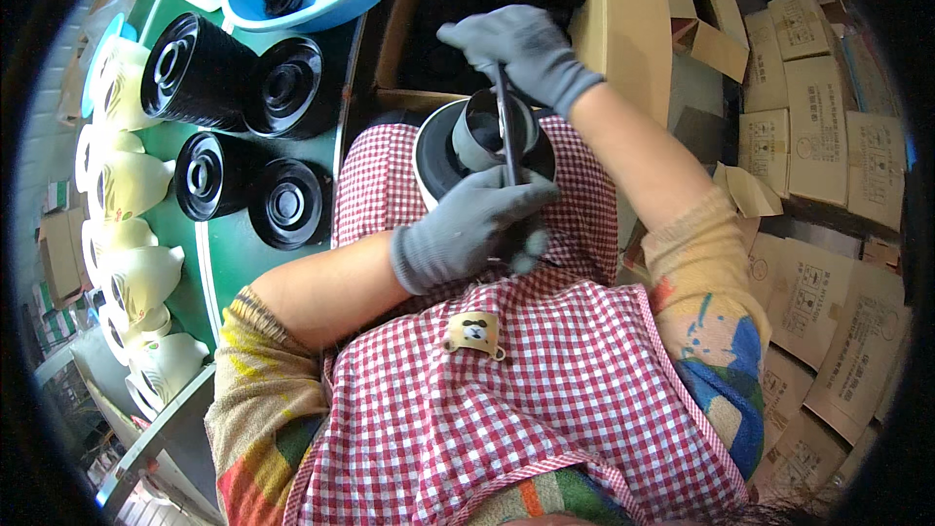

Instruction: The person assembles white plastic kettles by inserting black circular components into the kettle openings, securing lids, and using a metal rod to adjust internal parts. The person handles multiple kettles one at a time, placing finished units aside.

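A thin dark part (507,127), seen nearly edge-on, stands between my grey-gloved hands. My left hand (472,224) is closed around its near end. Its far end meets the underside of my right hand (521,51), which grips it there with the forefinger pointing left; that hand's thumb is mostly hidden. Behind the dark part, a grey open cylinder (474,147) rises from a round black piece with a pale rim (436,143) on my lap. The dark part hides some of the cylinder, and I cannot tell whether they touch.
Stacked black round lids (206,73) stand on the green table (336,58) to my left. Beyond them are a blue basin (336,8) of black rings and a row of cream pots (136,180). An open carton (394,73) of black parts is ahead; cardboard boxes (816,122) fill the right side.
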The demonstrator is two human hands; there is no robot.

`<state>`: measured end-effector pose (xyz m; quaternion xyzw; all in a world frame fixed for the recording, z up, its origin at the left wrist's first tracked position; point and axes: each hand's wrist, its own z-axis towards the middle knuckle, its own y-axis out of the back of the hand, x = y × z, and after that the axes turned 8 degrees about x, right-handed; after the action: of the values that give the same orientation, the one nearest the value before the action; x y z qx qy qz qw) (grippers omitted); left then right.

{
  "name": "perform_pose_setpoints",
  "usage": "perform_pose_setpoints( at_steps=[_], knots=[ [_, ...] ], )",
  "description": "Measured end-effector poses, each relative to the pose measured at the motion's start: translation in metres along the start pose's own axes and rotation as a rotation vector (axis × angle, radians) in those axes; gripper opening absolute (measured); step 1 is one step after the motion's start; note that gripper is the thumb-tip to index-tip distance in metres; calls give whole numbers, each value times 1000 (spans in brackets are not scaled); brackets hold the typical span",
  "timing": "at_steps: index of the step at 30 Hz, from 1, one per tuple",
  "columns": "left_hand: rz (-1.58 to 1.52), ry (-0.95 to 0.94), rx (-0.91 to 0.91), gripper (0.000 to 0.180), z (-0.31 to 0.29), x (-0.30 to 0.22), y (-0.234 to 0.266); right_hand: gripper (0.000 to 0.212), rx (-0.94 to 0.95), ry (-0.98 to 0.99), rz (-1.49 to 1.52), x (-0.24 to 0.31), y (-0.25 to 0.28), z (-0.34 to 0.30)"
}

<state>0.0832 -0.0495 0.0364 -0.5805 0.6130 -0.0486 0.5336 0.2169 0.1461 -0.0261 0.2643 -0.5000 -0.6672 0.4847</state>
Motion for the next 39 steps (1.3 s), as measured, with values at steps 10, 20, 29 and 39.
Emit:
perform_pose_setpoints(
  at_steps=[10, 20, 29, 39],
  knots=[
    [409, -263, -833, 19, -219, 77, 73, 76, 134, -391, 450, 106, 58, -93],
    [927, 514, -1611, 35, -285, 261, 178, 83, 259, -244, 258, 120, 18, -99],
    [1046, 26, -1450, 23, -254, 49, 116, 85, 232, -247, 227, 122, 27, -95],
    [1046, -524, -65, 48, 6, -13, 145, 95, 221, -324, 302, 131, 22, -94]
  ],
)
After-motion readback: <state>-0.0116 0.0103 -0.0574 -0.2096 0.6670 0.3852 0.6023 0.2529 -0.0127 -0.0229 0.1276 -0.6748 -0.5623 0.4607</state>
